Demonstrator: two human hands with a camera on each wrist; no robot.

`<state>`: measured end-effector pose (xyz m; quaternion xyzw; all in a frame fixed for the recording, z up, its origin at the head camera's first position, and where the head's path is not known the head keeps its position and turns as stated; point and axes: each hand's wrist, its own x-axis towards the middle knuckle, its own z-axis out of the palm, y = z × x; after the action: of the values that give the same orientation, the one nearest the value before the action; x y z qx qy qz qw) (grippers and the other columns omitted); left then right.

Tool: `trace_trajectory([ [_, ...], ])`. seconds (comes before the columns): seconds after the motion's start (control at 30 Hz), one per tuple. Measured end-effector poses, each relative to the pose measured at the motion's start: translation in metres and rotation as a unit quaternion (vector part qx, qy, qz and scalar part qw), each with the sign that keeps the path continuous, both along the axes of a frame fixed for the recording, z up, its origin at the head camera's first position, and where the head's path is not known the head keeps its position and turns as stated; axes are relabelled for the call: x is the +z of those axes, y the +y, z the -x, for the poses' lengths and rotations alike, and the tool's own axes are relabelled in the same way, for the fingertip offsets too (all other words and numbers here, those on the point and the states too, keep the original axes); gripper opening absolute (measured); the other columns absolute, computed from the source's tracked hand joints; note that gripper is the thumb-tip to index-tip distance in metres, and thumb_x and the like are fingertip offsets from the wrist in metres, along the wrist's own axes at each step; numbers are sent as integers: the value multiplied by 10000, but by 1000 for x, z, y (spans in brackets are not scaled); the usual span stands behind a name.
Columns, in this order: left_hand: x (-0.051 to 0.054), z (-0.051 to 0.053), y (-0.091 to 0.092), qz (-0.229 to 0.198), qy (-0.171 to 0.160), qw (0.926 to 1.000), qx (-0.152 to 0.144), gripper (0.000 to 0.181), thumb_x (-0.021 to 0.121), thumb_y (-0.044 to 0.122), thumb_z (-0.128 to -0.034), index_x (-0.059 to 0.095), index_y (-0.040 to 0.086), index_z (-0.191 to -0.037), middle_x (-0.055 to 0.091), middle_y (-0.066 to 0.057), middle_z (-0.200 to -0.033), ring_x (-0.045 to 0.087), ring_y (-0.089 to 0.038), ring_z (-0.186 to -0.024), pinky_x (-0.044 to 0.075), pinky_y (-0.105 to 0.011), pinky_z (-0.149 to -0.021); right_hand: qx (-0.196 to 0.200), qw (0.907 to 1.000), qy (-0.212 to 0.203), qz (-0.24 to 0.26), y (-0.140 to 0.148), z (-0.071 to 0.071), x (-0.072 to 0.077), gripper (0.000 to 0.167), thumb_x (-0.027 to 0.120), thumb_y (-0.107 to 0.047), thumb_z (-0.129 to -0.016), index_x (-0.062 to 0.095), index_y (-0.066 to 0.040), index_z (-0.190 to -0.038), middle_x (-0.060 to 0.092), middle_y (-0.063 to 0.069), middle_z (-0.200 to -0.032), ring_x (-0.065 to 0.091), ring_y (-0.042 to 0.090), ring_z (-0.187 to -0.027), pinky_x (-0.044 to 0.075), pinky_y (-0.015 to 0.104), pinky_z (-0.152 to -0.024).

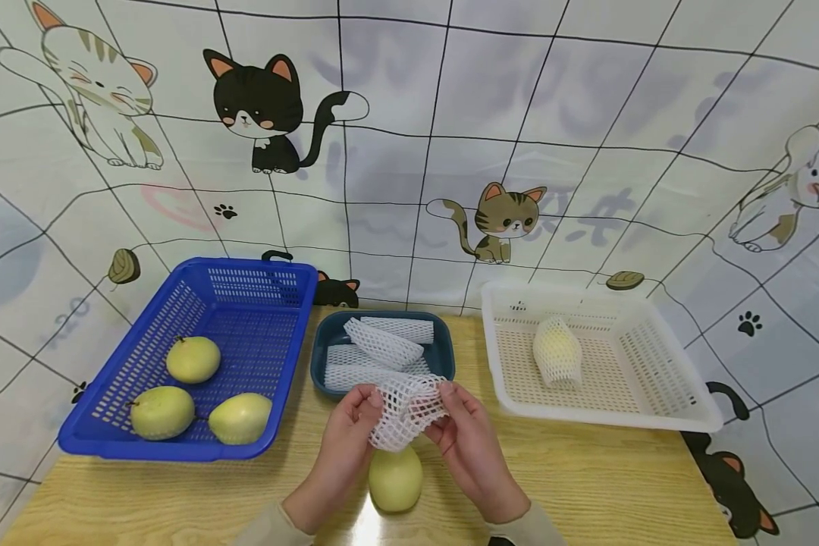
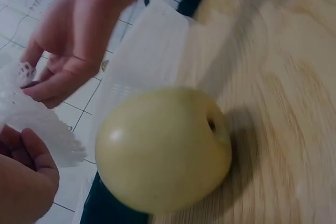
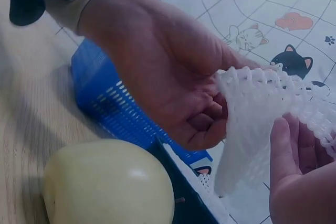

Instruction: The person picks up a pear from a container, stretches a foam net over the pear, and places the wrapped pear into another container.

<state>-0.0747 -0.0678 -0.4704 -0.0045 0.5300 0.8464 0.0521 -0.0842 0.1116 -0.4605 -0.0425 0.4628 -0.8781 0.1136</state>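
A white foam fruit net (image 1: pixel 407 406) is stretched between both hands over the table. My left hand (image 1: pixel 346 430) pinches its left edge between thumb and fingers. On the opposite edge, my right hand (image 1: pixel 474 447) grips the mesh the same way, and the net's mouth spreads wide in the right wrist view. Below the net a yellow-green pear (image 1: pixel 396 479) sits on the wooden table, apart from the hands; its dimpled end shows in the left wrist view. Just behind the hands, a dark teal tray (image 1: pixel 444 345) holds several more foam nets (image 1: pixel 385 345).
To the left stands a blue basket (image 1: pixel 252 334) with three pears (image 1: pixel 193 359) in it. A white basket (image 1: pixel 621 413) on the right contains one pear in a foam net (image 1: pixel 557 353). Behind them hangs a cat-patterned cloth (image 1: pixel 396 167).
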Motion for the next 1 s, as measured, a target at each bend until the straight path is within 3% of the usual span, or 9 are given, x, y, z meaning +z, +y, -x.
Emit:
trace_trajectory([
  [0.1,-1,-1,-1,607,204,9979,-92,254,661,4,-980,528,-87,-1175,660,-37,-1025,658,-109,-925,558,-225,-793,41,9998,-58,193,0,0,3,239,441,-217,-1130,664,-131,-1134,661,2,-1105,671,89,-1009,578,249,-873],
  [0.23,-2,-2,-5,1188,306,9920,-309,400,783,-30,-862,542,-101,-1173,653,-70,-1046,643,-135,-963,550,-224,-830,-18,9995,-123,288,-1,-2,6,250,428,-212,-1133,662,-125,-1145,671,-11,-1097,661,76,-1015,563,233,-895],
  [0.43,-5,-3,-11,1413,396,9851,-895,342,829,34,-854,602,-92,-1076,676,-95,-1039,681,-152,-949,592,-263,-808,-64,9987,-256,435,1,-2,9,224,434,-225,-1132,635,-127,-1138,656,-30,-1093,642,59,-1030,541,222,-940],
  [0.57,-7,-4,-15,440,187,9928,-1099,152,752,-2,-916,659,14,-1035,704,-44,-1021,700,-138,-944,596,-283,-836,-114,9970,-484,598,4,-2,10,256,409,-250,-1137,619,-119,-1203,646,-4,-1168,632,82,-1089,517,239,-995],
  [0.67,-6,-6,-18,-691,63,9900,-1230,167,652,-40,-976,667,110,-1047,716,-15,-1040,701,-131,-978,589,-308,-893,-96,9949,-600,802,6,-1,10,304,375,-270,-1143,623,-120,-1234,644,6,-1194,625,96,-1104,514,245,-998],
  [0.77,-5,-6,-20,-1630,40,9770,-1376,197,530,-15,-1054,637,140,-1113,697,-8,-1128,682,-135,-1061,559,-335,-973,44,9920,-572,1123,7,2,8,331,357,-276,-1147,640,-117,-1214,665,9,-1177,647,99,-1089,540,253,-960],
  [0.87,-3,-5,-21,-2418,-72,9585,-1506,208,413,31,-1105,579,146,-1155,655,-15,-1206,644,-145,-1127,519,-336,-1032,230,9899,-444,1326,7,4,6,354,349,-282,-1149,659,-116,-1189,690,10,-1141,674,98,-1049,569,252,-900],
  [0.97,-2,-3,-23,-2886,-10,9417,-1732,252,329,73,-1125,560,133,-1204,628,-19,-1247,608,-152,-1157,490,-329,-1053,368,9908,-207,1285,7,5,3,379,330,-266,-1153,678,-118,-1171,699,7,-1112,679,93,-1015,576,245,-867],
  [1.0,-3,-2,-24,-2906,74,9392,-1826,267,316,85,-1126,565,136,-1207,627,-9,-1244,599,-143,-1154,484,-320,-1048,382,9919,-117,1204,7,5,2,386,322,-255,-1155,684,-122,-1154,699,1,-1089,675,86,-989,576,236,-846],
])
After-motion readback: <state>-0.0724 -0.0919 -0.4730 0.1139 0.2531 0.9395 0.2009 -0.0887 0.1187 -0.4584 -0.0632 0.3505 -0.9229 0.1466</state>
